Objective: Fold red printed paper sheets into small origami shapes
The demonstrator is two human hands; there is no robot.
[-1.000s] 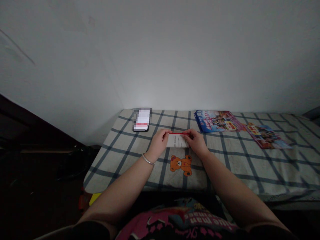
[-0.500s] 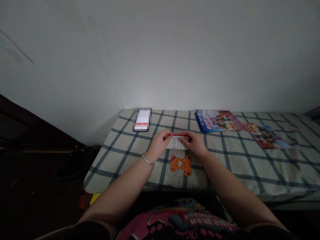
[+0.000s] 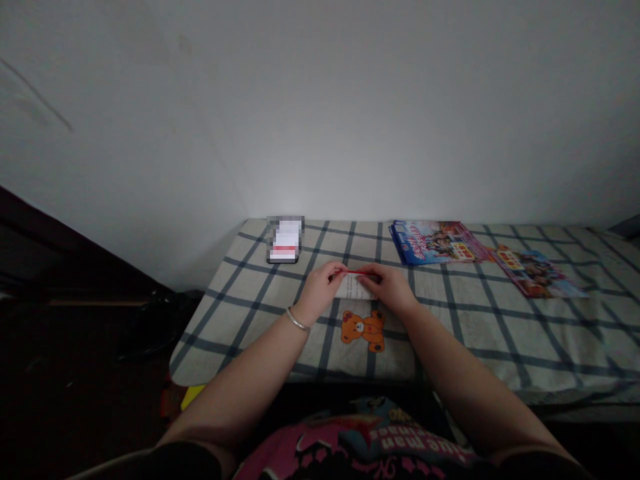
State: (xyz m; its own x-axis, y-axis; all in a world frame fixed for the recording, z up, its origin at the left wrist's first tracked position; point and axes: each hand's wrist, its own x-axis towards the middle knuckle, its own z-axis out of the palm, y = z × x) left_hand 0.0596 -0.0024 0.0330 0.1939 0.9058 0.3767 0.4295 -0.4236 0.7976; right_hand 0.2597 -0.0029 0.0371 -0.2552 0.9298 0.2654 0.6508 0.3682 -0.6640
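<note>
Between my two hands is a sheet of printed paper (image 3: 352, 287), white with lines of text on the side facing me and a red strip along its top edge. My left hand (image 3: 320, 287) pinches the left end of that edge between thumb and fingers; a silver bangle circles the wrist. At the right end, my right hand (image 3: 390, 288) grips the same edge, its thumb over the text. Fingers cover both ends of the paper. Just below lies an orange bear picture (image 3: 363, 331) on the checked tablecloth (image 3: 270, 313).
A phone (image 3: 285, 241) with a lit, partly blurred screen lies at the back left. Several colourful printed flyers (image 3: 435, 241) are stacked at the back right, and another flyer (image 3: 537, 272) overlaps them further right. A pale wall (image 3: 350, 120) rises behind the table; a black bag (image 3: 155, 327) sits at left.
Both hands keep their hold on the paper and have barely shifted. The whole view has moved very slightly; phone and flyers stay put.
</note>
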